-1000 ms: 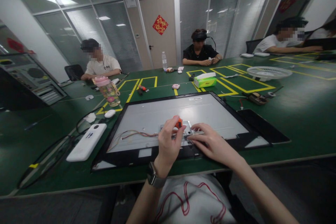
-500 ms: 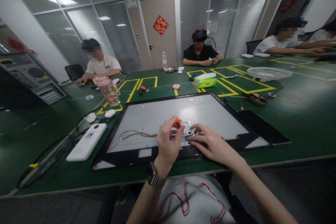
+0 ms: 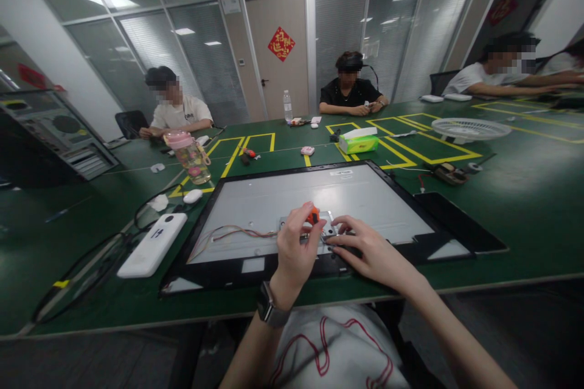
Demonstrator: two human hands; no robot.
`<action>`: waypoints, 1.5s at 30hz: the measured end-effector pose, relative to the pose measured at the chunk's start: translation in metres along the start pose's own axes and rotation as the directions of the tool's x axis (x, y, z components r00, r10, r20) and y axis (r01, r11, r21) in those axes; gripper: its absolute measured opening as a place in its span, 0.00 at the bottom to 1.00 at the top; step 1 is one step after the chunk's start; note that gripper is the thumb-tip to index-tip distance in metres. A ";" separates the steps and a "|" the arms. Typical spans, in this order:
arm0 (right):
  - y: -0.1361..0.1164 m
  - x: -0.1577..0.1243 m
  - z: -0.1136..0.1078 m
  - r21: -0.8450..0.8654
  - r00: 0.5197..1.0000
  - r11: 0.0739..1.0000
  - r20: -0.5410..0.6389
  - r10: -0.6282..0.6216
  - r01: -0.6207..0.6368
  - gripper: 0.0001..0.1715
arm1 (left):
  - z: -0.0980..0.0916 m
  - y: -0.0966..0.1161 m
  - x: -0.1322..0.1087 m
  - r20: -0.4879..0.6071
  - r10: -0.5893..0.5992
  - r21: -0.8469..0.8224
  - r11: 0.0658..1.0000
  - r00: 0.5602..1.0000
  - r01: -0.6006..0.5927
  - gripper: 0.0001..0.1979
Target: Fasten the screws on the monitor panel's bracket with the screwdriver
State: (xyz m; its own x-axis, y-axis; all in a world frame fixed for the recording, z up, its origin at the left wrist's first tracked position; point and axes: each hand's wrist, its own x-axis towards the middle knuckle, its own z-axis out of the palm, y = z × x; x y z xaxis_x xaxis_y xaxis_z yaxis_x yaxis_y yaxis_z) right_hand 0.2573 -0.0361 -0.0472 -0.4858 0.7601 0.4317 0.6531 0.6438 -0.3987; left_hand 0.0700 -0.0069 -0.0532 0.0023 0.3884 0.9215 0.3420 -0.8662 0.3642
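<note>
Left hand (image 3: 294, 246) pinched round orange tool (image 3: 313, 214) over metal plate (image 3: 329, 223) on panel (image 3: 255, 200), just below frame centre, right hand (image 3: 365, 248) beside it, can't tell if gripping; probably best keep tool upright, pressure steady

The screen (image 3: 264, 194) lies on the table (image 3: 524, 194), and both hands are over its near half. A tool (image 3: 314, 214) is in the left hand (image 3: 295, 246), and the right hand (image 3: 371, 246) is just to the right of it. A plate (image 3: 329, 225) is on the screen, partly behind the fingers. Wires (image 3: 249, 232) lie on the screen, left of the left hand. A power pack (image 3: 152, 246) is left of the screen, and a drink bottle (image 3: 190, 158) is behind the pack. The computer (image 3: 59, 137) is farther left. Tissues (image 3: 359, 143) sit behind the screen. A basket (image 3: 472, 129) is right of the tissues. A pad (image 3: 458, 222) lies just right of the screen.
</note>
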 end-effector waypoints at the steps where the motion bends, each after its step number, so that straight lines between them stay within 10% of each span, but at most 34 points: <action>1: 0.000 0.000 0.000 0.001 1.000 1.000 0.002 0.001 -0.001 0.13 | 0.000 0.000 0.000 0.003 0.003 0.001 1.000 1.000 -0.003 0.24; 20: -0.001 0.001 0.000 0.004 1.000 1.000 0.005 -0.002 0.002 0.12 | 0.000 -0.002 0.000 0.033 0.012 -0.018 1.000 0.999 -0.012 0.24; 30: 0.006 0.004 0.005 -0.034 0.985 0.991 -0.121 0.126 -0.131 0.12 | -0.002 0.011 0.010 0.179 -0.275 -0.276 0.907 0.945 0.316 0.19; 38: 0.009 0.004 0.006 -0.069 0.983 0.986 -0.116 0.144 -0.153 0.08 | -0.007 0.008 0.015 -0.080 -0.196 -0.039 0.980 0.977 0.193 0.15; 45: 0.008 0.005 0.006 -0.077 0.986 0.988 -0.108 0.126 -0.134 0.10 | -0.008 0.017 0.015 0.195 -0.190 -0.049 0.978 0.962 0.203 0.13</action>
State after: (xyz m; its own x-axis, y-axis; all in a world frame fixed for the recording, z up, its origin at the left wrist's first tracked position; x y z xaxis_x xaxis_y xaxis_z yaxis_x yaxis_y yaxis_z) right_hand 0.2570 -0.0268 -0.0532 -0.3342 0.8208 0.4632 0.7551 0.5273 -0.3896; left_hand 0.0687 -0.0182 -0.0318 0.1208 0.5996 0.7912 0.2892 -0.7837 0.5497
